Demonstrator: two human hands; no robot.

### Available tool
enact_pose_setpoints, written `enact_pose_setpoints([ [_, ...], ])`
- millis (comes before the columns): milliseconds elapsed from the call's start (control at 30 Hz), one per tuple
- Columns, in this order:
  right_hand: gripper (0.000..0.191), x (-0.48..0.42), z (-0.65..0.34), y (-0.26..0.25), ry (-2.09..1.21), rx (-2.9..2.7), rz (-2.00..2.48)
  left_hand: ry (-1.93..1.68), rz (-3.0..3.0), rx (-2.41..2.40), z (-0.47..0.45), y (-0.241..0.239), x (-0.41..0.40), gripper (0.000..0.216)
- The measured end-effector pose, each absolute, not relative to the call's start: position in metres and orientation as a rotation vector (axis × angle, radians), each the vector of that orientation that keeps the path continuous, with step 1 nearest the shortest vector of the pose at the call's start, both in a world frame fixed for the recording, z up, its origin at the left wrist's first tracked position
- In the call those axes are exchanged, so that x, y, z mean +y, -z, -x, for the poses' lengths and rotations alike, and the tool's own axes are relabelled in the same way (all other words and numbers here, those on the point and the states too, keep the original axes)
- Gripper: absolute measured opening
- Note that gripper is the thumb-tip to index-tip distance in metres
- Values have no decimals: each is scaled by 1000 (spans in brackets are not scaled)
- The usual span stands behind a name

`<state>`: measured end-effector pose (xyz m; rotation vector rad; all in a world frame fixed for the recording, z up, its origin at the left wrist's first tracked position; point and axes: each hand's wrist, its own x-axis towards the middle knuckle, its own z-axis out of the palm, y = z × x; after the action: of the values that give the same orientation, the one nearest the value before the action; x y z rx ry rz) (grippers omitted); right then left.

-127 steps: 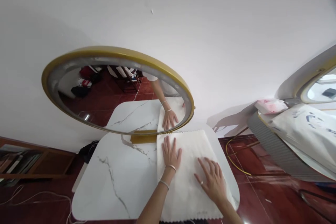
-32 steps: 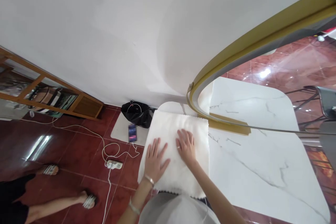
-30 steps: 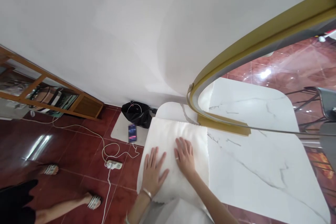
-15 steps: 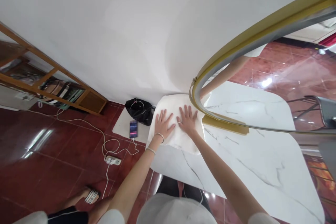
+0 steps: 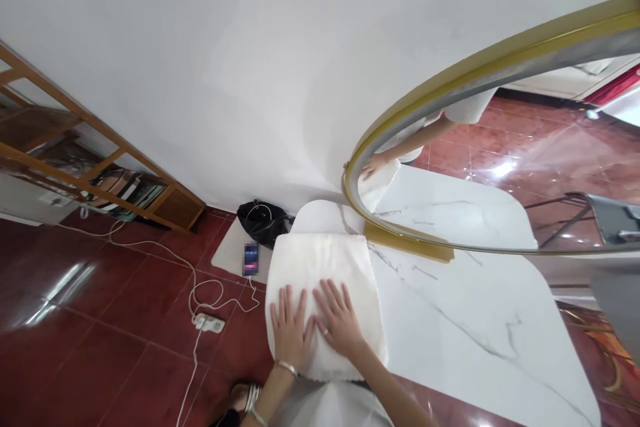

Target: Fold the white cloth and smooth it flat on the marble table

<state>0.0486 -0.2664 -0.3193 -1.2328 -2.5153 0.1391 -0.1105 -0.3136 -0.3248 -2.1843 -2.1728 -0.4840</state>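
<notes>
A white cloth [image 5: 320,260] with a scalloped edge lies spread over the left end of the white marbled tabletop [image 5: 450,320]. My left hand [image 5: 291,330] rests palm down on its near half, fingers spread, with bracelets at the wrist. Beside it, my right hand [image 5: 340,320] also presses flat on the cloth, fingers apart and a ring on one finger. The two thumbs are close together. Small folds run across the cloth's far part.
A gold-framed mirror [image 5: 400,123] stands on a gold base [image 5: 410,240] at the table's back. Left of the table are a black bag [image 5: 263,223], a phone [image 5: 251,259] with a cable, a power strip [image 5: 210,323] and a wooden cabinet [image 5: 175,207]. A sandalled foot [image 5: 245,397] shows below.
Both hands and the cloth have come from the back of the table toward my body. Bare marbled tabletop now shows behind the cloth. The camera view has shifted slightly.
</notes>
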Motion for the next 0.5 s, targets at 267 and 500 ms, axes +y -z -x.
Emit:
enact_pose_setpoints([
  [267,66,-287,-165,323,-52,-2487,1465,553,2454,-2178,27,331,-286,54],
  [500,63,-272,-205,318,-563,-2322,1685,1169,1875,-3110,-8,271,-154,47],
])
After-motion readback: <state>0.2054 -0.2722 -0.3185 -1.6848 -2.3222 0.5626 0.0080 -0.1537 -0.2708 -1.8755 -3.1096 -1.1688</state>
